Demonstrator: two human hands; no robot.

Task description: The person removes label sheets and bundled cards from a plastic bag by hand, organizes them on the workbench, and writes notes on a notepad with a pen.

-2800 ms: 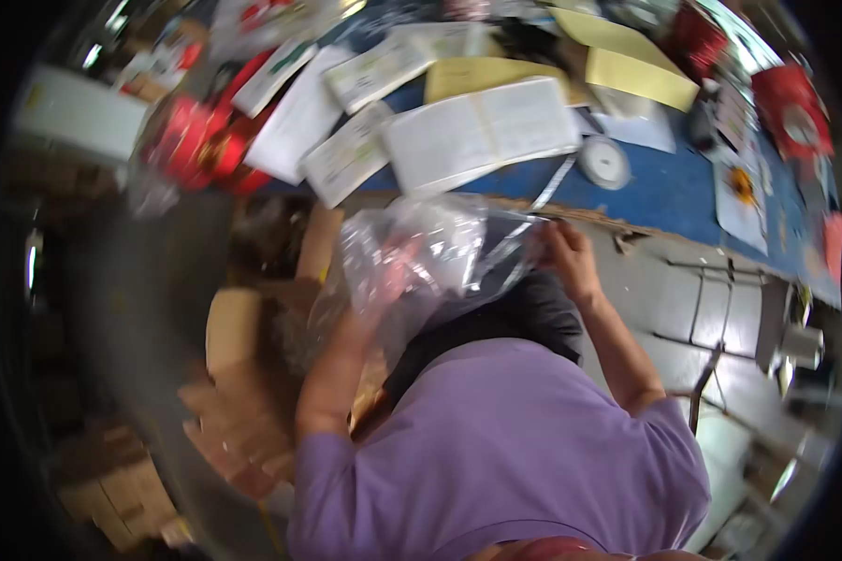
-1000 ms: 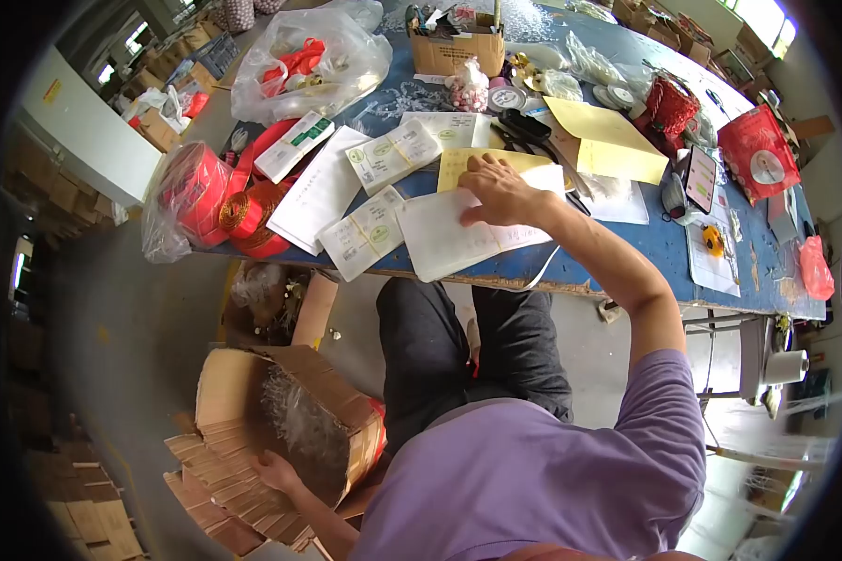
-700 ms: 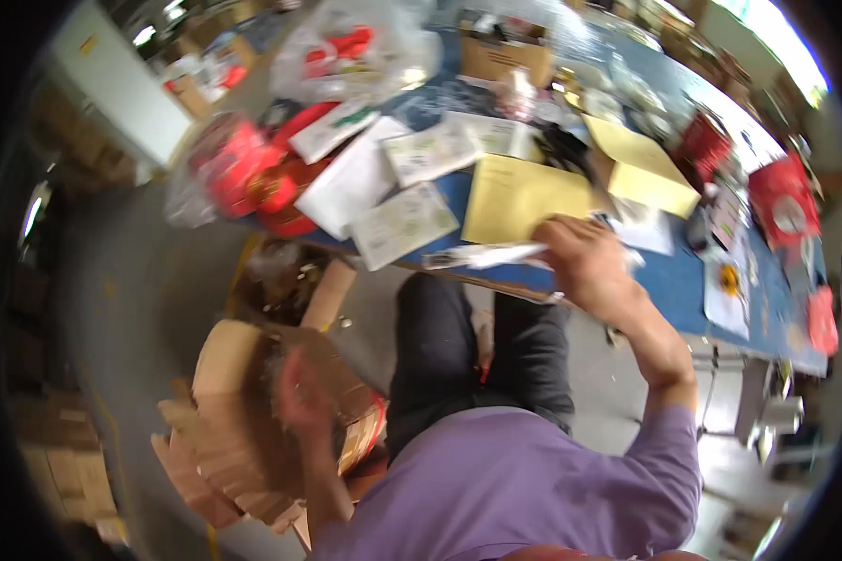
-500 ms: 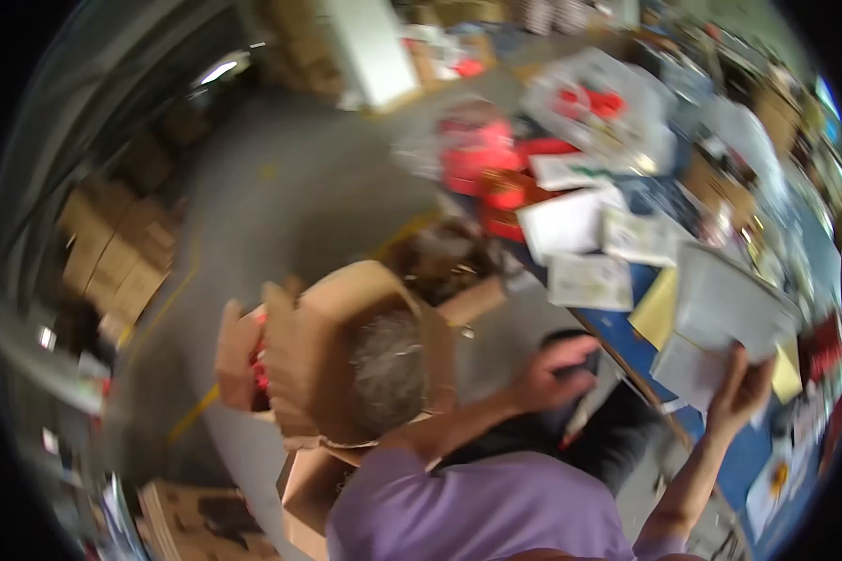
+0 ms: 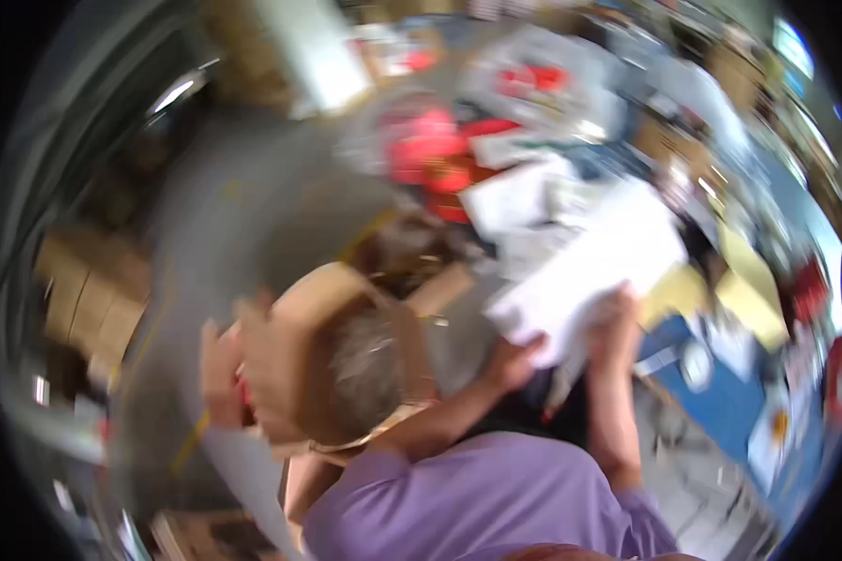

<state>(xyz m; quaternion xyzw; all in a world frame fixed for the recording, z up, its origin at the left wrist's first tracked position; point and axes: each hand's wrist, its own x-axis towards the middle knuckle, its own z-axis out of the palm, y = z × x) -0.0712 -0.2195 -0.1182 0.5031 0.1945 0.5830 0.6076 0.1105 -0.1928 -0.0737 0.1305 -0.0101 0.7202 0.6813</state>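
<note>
A flat, bright white sheet-like thing [image 5: 617, 252], maybe paper or a bag, is held in front of me at the table's edge. Motion blur hides its exact kind. My left hand [image 5: 516, 362] grips its near left corner, thumb on top. Along the lower right edge, my right hand [image 5: 616, 327] is closed on the same white thing. White printed papers [image 5: 517, 201] lie just beyond it, and yellow sheets [image 5: 753, 294] lie to its right.
An open cardboard box [image 5: 285, 374] with clear plastic inside stands at my left. Red packages [image 5: 426, 150] and a clear bag with red items [image 5: 543, 84] lie farther back. The blue table [image 5: 711, 402] runs along my right.
My right hand has brought the white thing leftward and toward me off the table. My left hand, free before, now holds its corner. The whole view has shifted.
</note>
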